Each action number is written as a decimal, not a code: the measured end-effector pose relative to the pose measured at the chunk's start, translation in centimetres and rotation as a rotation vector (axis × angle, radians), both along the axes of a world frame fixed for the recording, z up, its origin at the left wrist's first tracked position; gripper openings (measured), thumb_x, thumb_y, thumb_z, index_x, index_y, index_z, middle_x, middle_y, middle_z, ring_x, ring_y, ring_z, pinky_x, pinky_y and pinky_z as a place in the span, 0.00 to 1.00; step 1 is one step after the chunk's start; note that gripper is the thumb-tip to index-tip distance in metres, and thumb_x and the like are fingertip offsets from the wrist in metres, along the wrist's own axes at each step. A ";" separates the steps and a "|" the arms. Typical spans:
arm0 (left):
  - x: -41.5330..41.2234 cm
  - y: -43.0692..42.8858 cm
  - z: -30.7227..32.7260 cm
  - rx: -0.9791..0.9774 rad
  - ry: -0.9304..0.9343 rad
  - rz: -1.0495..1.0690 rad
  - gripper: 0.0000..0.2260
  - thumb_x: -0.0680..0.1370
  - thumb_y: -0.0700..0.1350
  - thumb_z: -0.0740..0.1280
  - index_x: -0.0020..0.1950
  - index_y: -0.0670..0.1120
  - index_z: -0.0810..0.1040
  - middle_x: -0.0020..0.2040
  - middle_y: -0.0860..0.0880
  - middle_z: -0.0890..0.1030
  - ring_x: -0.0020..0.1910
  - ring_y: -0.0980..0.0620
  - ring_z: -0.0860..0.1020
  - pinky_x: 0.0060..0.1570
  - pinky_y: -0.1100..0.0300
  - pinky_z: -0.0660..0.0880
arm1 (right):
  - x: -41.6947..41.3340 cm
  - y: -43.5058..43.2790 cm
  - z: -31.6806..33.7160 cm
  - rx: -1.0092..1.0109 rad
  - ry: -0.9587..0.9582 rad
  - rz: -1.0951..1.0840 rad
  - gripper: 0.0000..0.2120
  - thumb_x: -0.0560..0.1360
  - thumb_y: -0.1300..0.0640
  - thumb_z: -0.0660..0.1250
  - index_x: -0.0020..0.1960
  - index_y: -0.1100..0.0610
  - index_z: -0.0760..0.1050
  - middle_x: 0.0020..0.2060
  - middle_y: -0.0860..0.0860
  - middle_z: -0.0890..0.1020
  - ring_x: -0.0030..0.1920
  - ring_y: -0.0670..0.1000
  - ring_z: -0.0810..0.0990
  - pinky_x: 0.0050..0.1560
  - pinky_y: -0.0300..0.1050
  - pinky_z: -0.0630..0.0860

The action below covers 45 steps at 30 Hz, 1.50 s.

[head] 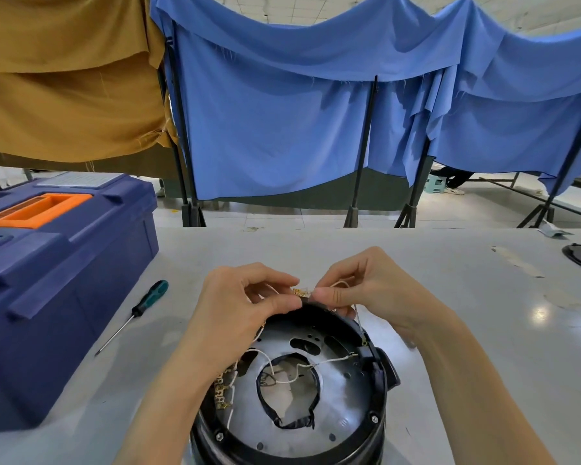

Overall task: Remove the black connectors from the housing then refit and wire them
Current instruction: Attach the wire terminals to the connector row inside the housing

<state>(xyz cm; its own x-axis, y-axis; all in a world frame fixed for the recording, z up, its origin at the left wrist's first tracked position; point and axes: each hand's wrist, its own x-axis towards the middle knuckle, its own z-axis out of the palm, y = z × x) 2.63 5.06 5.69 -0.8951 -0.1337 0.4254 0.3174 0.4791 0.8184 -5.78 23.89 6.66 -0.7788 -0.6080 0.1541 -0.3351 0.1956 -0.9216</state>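
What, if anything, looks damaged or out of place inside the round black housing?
The black tape edging around the central hole of the metal plate is wrinkled and lifting at its near side, so it looks torn. Thin white wires lie loosely across that hole.

No writing can be read anywhere; the pale label (78,180) on the blue toolbox (64,280) is too blurred.

- You're in a workshop or factory hall, at a screened-off work bay.
- Your grey table (483,313) carries a blue toolbox (81,263), a screwdriver (138,310) and an opened round housing (346,394) with loose wires (282,381).
- Blue cloth (282,129) and brown cloth (64,95) hang as screens on black metal stands (363,156).
- Pale hard floor (282,216) beyond, panelled ceiling (316,8) above.
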 end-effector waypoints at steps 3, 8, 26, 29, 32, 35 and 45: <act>0.0 -0.2 0.0 0.015 -0.059 -0.031 0.04 0.73 0.41 0.73 0.44 0.49 0.85 0.33 0.51 0.84 0.37 0.55 0.83 0.43 0.64 0.76 | 0.1 0.0 0.0 0.031 -0.009 -0.002 0.04 0.69 0.61 0.76 0.39 0.62 0.84 0.28 0.55 0.79 0.29 0.49 0.74 0.31 0.39 0.71; -0.2 -0.2 -0.4 0.039 -0.192 -0.055 0.02 0.75 0.42 0.71 0.43 0.47 0.84 0.35 0.51 0.85 0.35 0.55 0.83 0.41 0.65 0.77 | 0.4 -0.4 -0.1 0.091 0.017 -0.004 0.03 0.70 0.59 0.76 0.41 0.59 0.84 0.29 0.53 0.82 0.29 0.50 0.77 0.31 0.42 0.71; 1.4 -6.8 -0.4 -0.483 -0.757 0.259 0.11 0.73 0.51 0.73 0.38 0.44 0.82 0.28 0.49 0.83 0.30 0.55 0.81 0.34 0.62 0.74 | 2.5 -4.9 -2.1 0.206 -0.049 0.104 0.02 0.72 0.65 0.72 0.42 0.65 0.82 0.30 0.60 0.82 0.29 0.51 0.80 0.33 0.44 0.75; 1.3 -6.7 -0.8 -0.513 -0.857 0.170 0.13 0.76 0.52 0.70 0.41 0.42 0.82 0.32 0.48 0.84 0.30 0.56 0.82 0.41 0.62 0.76 | 3.0 -5.8 -2.9 0.285 -0.038 0.086 0.03 0.72 0.64 0.72 0.40 0.62 0.82 0.32 0.62 0.83 0.29 0.52 0.79 0.35 0.45 0.76; 1.2 -6.7 -1.0 -0.521 -0.865 0.166 0.14 0.77 0.53 0.68 0.42 0.42 0.80 0.32 0.49 0.84 0.30 0.55 0.82 0.39 0.63 0.75 | 3.2 -6.5 -3.7 0.319 -0.071 0.052 0.04 0.74 0.63 0.70 0.41 0.63 0.80 0.28 0.57 0.81 0.27 0.49 0.79 0.31 0.43 0.76; 1.4 -6.7 -0.9 -0.545 -0.914 0.139 0.18 0.79 0.54 0.66 0.37 0.42 0.79 0.31 0.49 0.84 0.27 0.56 0.80 0.34 0.63 0.73 | 3.6 -6.9 -4.2 0.355 -0.090 0.080 0.05 0.74 0.63 0.69 0.42 0.65 0.80 0.25 0.51 0.80 0.25 0.49 0.79 0.27 0.39 0.73; 1.8 -6.9 -0.9 -0.608 -0.954 0.041 0.18 0.80 0.53 0.64 0.34 0.46 0.77 0.26 0.53 0.79 0.23 0.59 0.75 0.27 0.66 0.68 | 4.2 -7.7 -4.1 0.253 -0.413 0.200 0.05 0.75 0.67 0.68 0.41 0.67 0.77 0.26 0.56 0.78 0.22 0.49 0.77 0.21 0.37 0.71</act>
<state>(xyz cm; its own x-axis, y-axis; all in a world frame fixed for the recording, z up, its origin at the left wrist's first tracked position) 4.45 -1.87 4.83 -0.8887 -0.1742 -0.4241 -0.3367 0.8758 0.3458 -1.59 16.18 2.56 -0.6086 -0.7295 -0.3120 -0.0074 0.3984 -0.9172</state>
